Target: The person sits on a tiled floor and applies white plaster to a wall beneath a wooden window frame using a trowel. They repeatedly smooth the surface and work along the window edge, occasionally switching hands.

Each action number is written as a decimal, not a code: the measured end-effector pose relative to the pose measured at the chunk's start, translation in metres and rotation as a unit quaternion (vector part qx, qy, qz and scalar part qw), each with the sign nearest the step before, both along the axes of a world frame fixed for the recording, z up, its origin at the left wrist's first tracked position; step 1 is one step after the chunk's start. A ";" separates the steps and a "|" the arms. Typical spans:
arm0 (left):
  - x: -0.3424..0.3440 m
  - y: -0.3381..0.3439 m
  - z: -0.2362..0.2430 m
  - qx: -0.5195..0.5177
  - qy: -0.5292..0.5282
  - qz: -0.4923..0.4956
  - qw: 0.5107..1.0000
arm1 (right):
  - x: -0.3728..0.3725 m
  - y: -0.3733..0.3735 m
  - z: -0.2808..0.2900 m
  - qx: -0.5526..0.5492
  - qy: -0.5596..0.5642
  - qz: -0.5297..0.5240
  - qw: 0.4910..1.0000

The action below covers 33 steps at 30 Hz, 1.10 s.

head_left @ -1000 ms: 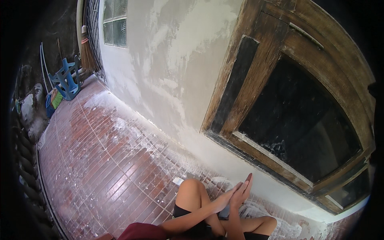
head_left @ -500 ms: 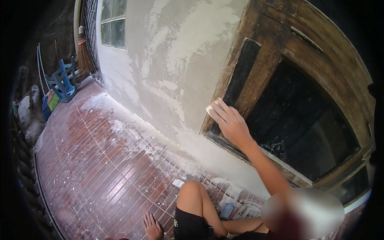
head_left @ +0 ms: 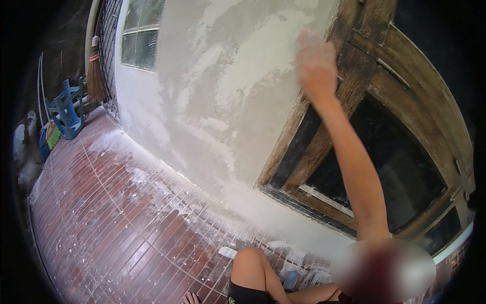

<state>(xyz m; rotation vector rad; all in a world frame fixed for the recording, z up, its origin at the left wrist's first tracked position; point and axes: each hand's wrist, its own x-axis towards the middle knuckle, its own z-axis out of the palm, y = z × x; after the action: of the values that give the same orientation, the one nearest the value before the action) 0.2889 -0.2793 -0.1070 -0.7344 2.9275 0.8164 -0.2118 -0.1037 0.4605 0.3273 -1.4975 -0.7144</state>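
Observation:
My right hand reaches up to the plastered wall, right beside the wooden window frame. Motion smears its fingers, bent round a small pale pad of which only a trace shows at the fingertips. Pale, uneven patches of filler cover the wall around it. At the lower edge my left hand rests flat on the tiled floor, fingers apart, holding nothing; most of it is cut off by the picture's edge.
White dust and crumbs lie along the wall's foot. Near my bent knee are a white piece and a blue-grey piece. At the far left stand a blue stool, a straw broom and a green-bristled brush.
My right hand has moved up from the frame's lower left corner to the wall higher along the frame. The view has shifted slightly; my left hand stays on the floor, less of it showing.

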 end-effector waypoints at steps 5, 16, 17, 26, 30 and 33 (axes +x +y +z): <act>-0.005 0.004 0.005 -0.007 -0.018 -0.001 1.000 | -0.004 -0.012 -0.076 0.422 -0.382 -0.033 0.822; 0.014 0.023 0.008 -0.027 -0.054 0.000 0.998 | -0.024 -0.040 0.047 0.036 -0.045 -0.051 0.997; 0.024 0.029 0.011 -0.036 -0.059 0.007 0.998 | -0.024 -0.043 0.028 0.124 -0.104 -0.046 0.986; -0.002 0.015 -0.001 -0.032 -0.047 -0.016 0.998 | -0.021 -0.032 0.060 0.119 -0.151 0.006 0.981; -0.017 0.006 -0.006 -0.027 -0.039 -0.010 0.999 | -0.025 -0.045 0.047 -0.033 -0.042 0.011 0.999; -0.021 0.004 -0.006 -0.024 -0.037 -0.014 0.999 | -0.027 -0.048 -0.004 0.242 -0.169 -0.053 0.954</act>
<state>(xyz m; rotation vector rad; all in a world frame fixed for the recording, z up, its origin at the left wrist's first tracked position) 0.2683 -0.2751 -0.1132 -0.7082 2.8944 0.7032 -0.2392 -0.1518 0.4561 0.7773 -1.6555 -1.1575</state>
